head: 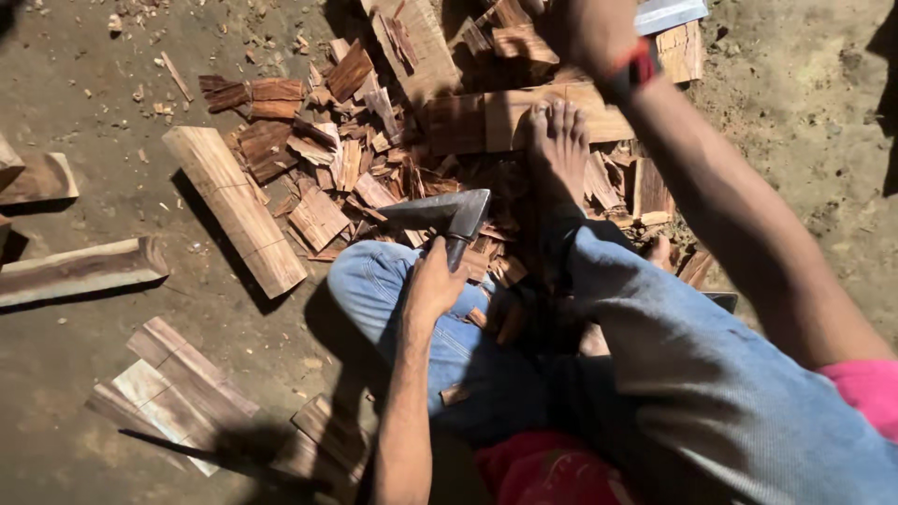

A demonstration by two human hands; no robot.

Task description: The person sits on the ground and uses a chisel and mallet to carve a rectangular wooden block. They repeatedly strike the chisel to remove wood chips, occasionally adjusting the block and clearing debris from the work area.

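Your left hand (432,281) is clamped around the handle of a hatchet (447,217), close under its head. The metal head sits just beyond your knuckles, its long axis running left to right with the pointed edge aimed left, over the pile of wood chips (346,168). The handle runs back toward you, across your bent knee.

Your right hand (585,33) is stretched to the far side, past your bare foot (557,150), and sits at the top edge of the view. It looks closed on something among the split pieces there, but what it grips is cut off, so you cannot tell for sure. A flat plank (524,117) lies crosswise just under and beyond your toes, near that right hand and well ahead and right of the hatchet head.

A longer split block (234,210) lies to the left on the dirt, apart from both hands, slanting from far left to near right.
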